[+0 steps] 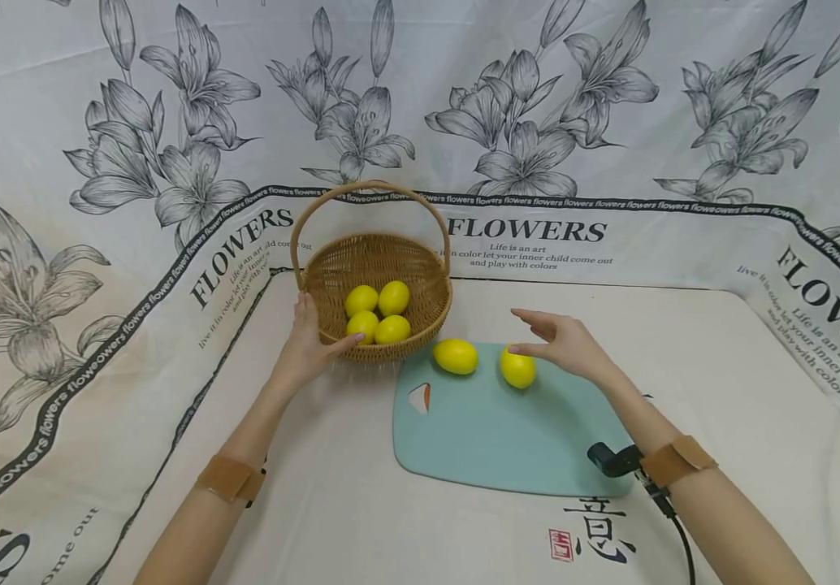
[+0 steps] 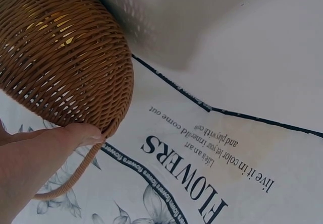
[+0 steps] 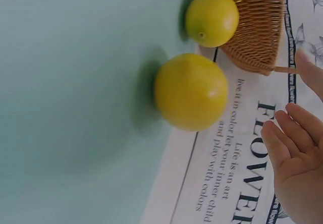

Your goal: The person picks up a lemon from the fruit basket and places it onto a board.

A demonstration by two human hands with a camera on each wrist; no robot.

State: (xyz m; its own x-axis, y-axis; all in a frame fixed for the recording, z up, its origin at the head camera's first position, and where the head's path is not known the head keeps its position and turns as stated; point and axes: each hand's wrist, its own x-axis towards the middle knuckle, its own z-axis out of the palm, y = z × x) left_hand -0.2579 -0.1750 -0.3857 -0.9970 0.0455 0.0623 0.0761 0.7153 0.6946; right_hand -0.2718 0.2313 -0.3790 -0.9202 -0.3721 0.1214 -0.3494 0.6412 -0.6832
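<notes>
A wicker basket with a tall hoop handle stands at the back, with several yellow lemons in it. My left hand grips its left side near the foot of the handle, thumb across the front rim. Two more lemons lie on a pale blue-green cutting board: one lemon close to the basket, the other lemon to its right. Over that right one hovers my right hand, fingers spread from the thumb and holding nothing. In the right wrist view, this lemon sits apart from the fingers.
The cutting board lies flat on the white tabletop, its cut-out hole at the left. Behind rises a white cloth printed with flowers and lettering. A black wrist camera with a cable hangs by the right forearm.
</notes>
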